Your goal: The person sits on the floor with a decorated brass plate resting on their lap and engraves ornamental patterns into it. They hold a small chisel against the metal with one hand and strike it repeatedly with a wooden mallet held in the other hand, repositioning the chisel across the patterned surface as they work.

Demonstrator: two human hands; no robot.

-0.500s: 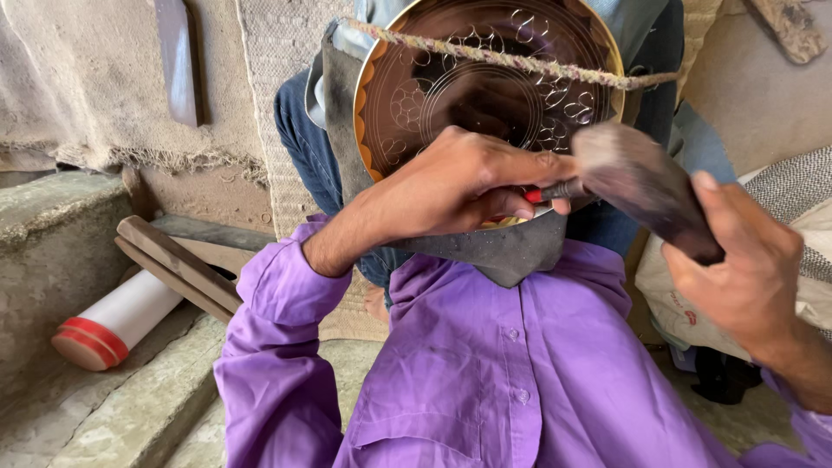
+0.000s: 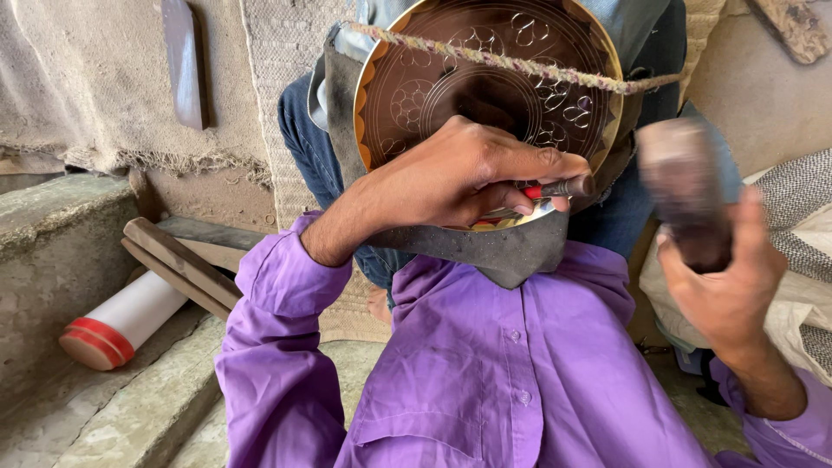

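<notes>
A round dark-brown metal plate (image 2: 451, 78) with engraved floral circles and a gold rim leans on my raised knees, with a braided rope (image 2: 520, 68) tied across it. My left hand (image 2: 468, 169) rests on its lower part, shut on a thin chisel with a red band (image 2: 555, 188) whose tip points right. My right hand (image 2: 724, 273) is out to the right of the plate, shut on a dark wooden mallet (image 2: 685, 186) that is blurred by motion and stands apart from the chisel. Purple sleeves cover both my arms.
A grey pad (image 2: 494, 251) lies under the plate's lower edge on my lap. A white cylinder with a red end (image 2: 121, 325) and wooden sticks (image 2: 173, 260) lie on the stone step at left. Woven cloth (image 2: 806, 199) sits at right. Burlap hangs on the wall behind.
The mallet has swung away from the chisel's end, to the right and slightly down. My left hand and the chisel stay on the plate.
</notes>
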